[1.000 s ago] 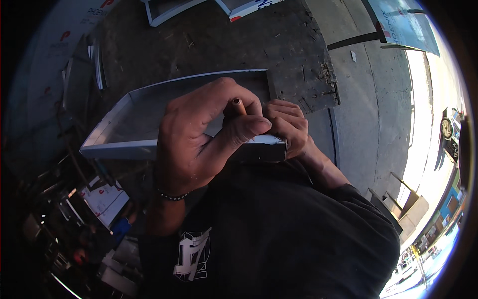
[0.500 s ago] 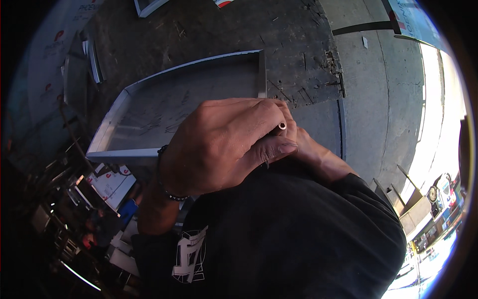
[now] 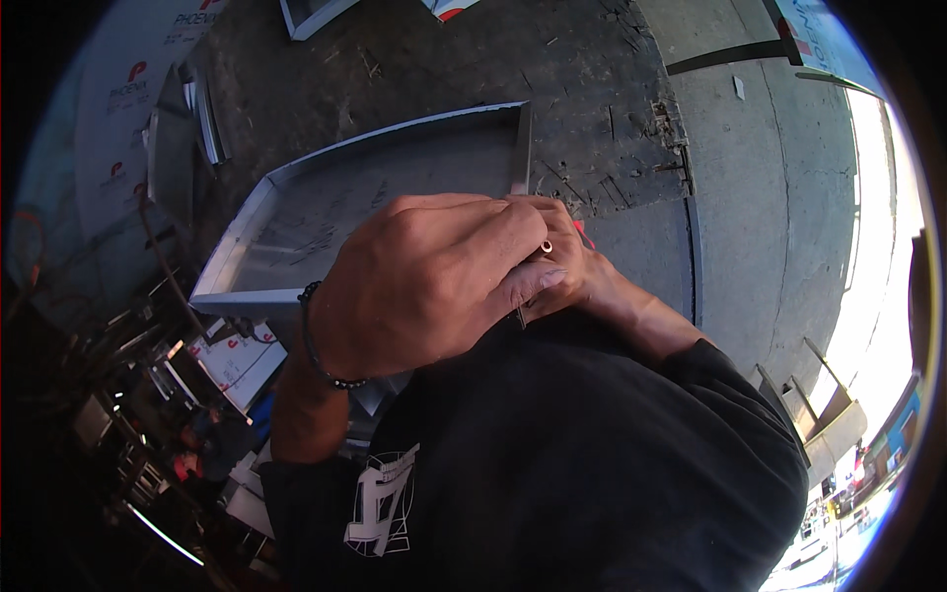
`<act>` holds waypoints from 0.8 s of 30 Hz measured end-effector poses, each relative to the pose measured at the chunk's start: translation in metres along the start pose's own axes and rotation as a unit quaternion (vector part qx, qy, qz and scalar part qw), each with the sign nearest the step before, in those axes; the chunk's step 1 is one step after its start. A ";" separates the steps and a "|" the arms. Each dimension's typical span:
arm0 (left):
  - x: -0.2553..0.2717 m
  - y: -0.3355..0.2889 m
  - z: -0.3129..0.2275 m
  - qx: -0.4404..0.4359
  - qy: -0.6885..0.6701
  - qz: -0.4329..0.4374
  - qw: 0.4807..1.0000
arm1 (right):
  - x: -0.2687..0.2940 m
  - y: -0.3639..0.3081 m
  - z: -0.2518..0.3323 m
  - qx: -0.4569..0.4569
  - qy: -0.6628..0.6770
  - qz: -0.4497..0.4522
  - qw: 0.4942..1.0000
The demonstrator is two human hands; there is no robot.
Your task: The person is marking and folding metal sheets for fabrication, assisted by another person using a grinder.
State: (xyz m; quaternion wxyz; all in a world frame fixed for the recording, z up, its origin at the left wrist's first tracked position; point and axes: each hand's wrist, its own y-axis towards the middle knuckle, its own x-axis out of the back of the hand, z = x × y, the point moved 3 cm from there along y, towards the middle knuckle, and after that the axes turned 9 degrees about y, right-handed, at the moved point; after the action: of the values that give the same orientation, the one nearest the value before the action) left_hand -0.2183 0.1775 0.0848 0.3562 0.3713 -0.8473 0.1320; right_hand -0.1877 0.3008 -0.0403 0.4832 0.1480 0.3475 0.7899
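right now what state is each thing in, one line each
Left hand: closed around the thin rod
Thin rod: gripped, hollow-looking end exposed
Right hand: partly hidden, grip unclear
Shallow tray: open-topped, partly hidden
Bracelet: being worn
Work surface: worn, ragged along one edge
Floor: cracked

Head view: left fisheye of a head-worn pair, pitched steeply down. Left hand (image 3: 419, 281) close to lens; black shirt (image 3: 592, 444) at near side, dark worktop (image 3: 444, 69) beyond, concrete floor (image 3: 804, 187) right.
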 end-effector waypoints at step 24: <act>-0.002 -0.004 -0.010 -0.027 -0.034 -0.011 0.999 | -0.001 -0.002 0.003 -0.017 -0.012 0.015 1.000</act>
State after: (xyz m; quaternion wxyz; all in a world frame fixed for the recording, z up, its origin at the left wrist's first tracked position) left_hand -0.2093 0.1807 0.0903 0.3387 0.3747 -0.8581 0.0921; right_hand -0.1835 0.3016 -0.0394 0.4777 0.1545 0.3258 0.8011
